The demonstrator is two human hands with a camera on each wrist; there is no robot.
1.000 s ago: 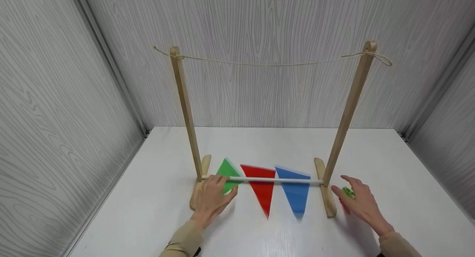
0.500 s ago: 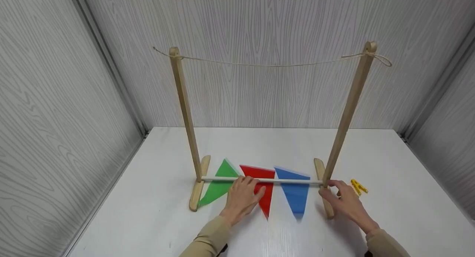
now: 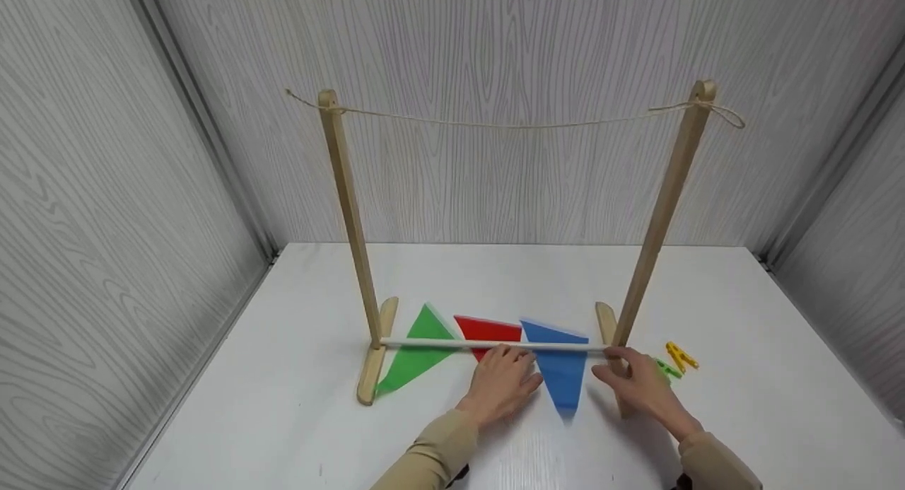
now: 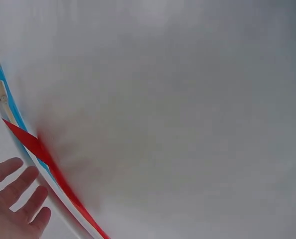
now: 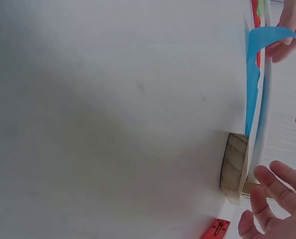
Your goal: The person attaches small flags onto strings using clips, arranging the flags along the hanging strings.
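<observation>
My left hand [image 3: 500, 385] hovers over the lower part of the red triangular flag [image 3: 488, 329], fingertips near the white crossbar [image 3: 438, 343]. Its fingers look spread in the left wrist view, with nothing held. By the right foot [image 3: 605, 320] of the wooden stand is my right hand [image 3: 647, 385], thumb apart from loosely bent fingers, holding nothing; whether it touches the stand is unclear. To the left of that hand lies a blue flag [image 3: 562, 377]. A green flag [image 3: 417, 359] lies at the stand's left end.
Beyond the right hand lie a yellow clothespin [image 3: 681, 356] and a partly covered green clothespin [image 3: 667, 368]. A red clothespin [image 5: 217, 230] shows in the right wrist view. A string [image 3: 509, 126] spans the tops of the left post [image 3: 346, 207] and right post [image 3: 664, 207].
The left hand has slid rightward from the green flag to the red one. My right hand has shifted left toward the stand's foot, uncovering the yellow clothespin.
</observation>
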